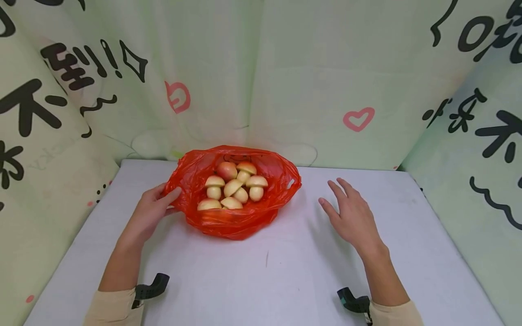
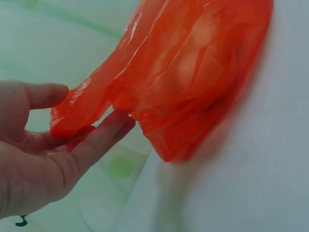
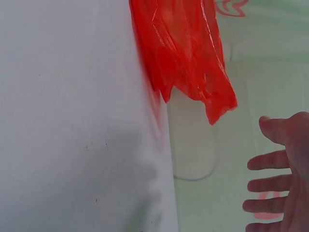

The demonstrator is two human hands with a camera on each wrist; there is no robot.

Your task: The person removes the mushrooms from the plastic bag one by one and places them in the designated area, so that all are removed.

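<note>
A red plastic bag (image 1: 240, 226) stands with its mouth spread wide at the back of the table. Inside it lie several mushrooms (image 1: 256, 186) with pale stems and rounded cream caps, some flushed red. At the bag's left edge my left hand (image 1: 152, 206) holds the rim, thumb in front and fingers behind; the left wrist view shows a flap of the bag (image 2: 75, 113) between thumb and fingers. My right hand (image 1: 354, 217) hovers to the right of the bag, apart from it, fingers spread. In the right wrist view, that hand (image 3: 289, 174) holds nothing.
The white table (image 1: 277, 285) reaches back to a pale green curtain (image 1: 310, 81) with black lettering and pink hearts. Curtain panels also close off the left and right sides. Black wrist mounts (image 1: 152, 286) sit on both forearms.
</note>
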